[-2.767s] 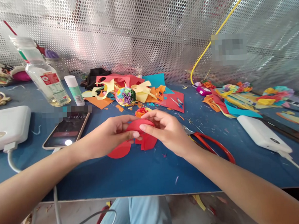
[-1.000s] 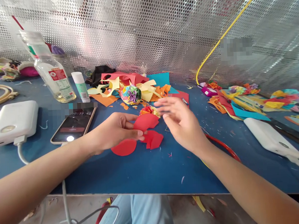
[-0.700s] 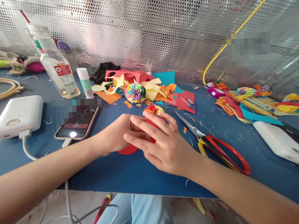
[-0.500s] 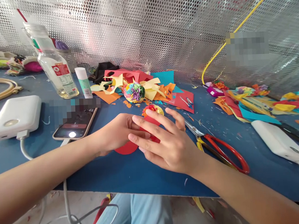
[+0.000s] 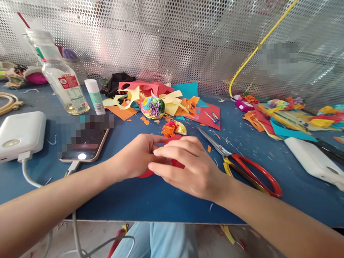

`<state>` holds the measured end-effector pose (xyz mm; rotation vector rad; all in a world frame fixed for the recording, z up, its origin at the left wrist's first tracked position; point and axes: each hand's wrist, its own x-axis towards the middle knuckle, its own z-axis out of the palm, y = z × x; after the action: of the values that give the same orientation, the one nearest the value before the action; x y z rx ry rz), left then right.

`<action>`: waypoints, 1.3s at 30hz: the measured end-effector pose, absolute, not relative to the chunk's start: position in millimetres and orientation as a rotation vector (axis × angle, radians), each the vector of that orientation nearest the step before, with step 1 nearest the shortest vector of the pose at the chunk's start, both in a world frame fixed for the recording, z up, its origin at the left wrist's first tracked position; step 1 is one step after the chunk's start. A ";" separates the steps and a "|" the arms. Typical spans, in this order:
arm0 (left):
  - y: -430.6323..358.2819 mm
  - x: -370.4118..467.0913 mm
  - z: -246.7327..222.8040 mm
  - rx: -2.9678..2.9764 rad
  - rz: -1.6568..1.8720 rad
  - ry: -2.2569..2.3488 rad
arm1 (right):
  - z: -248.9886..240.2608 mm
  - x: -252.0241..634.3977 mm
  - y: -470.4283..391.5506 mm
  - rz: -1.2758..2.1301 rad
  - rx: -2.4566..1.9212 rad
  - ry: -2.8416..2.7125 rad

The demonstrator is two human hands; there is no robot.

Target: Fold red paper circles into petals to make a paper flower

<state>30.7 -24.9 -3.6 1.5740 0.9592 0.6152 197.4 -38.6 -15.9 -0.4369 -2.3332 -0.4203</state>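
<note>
My left hand (image 5: 133, 157) and my right hand (image 5: 187, 166) meet over red paper circles (image 5: 175, 138) on the blue table (image 5: 152, 198). Both pinch a red paper piece, which the fingers mostly hide. Another red circle (image 5: 145, 174) peeks out under my left hand. A small orange and yellow paper flower (image 5: 172, 128) lies just beyond my fingers. Red-handled scissors (image 5: 244, 165) rest to the right of my right hand.
A phone (image 5: 84, 146) and a white power bank (image 5: 17, 135) with cable lie left. An oil bottle (image 5: 62, 82), a glue stick (image 5: 95, 96), a multicoloured paper ball (image 5: 152, 107) and paper scraps sit behind. Another power bank (image 5: 316, 162) and paper pile (image 5: 279, 116) lie right. Perforated metal wall (image 5: 185, 37) behind.
My right hand left the red paper, swung right, then came back flat over it and now curls its fingers on it. My left hand stayed on the paper.
</note>
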 end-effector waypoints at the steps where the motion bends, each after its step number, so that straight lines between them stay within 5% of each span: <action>1: -24.5 31.3 -5.5 1.557 0.595 0.949 | -16.7 197.0 -38.3 -0.439 -0.413 -2.321; 39: -33.7 33.8 -1.7 1.512 0.663 0.846 | -15.2 195.6 -41.2 -0.361 -0.339 -2.311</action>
<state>33.8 -33.7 -1.7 1.5118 0.8459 0.6629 195.6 -41.2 -15.2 -0.3395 -2.3112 -0.3608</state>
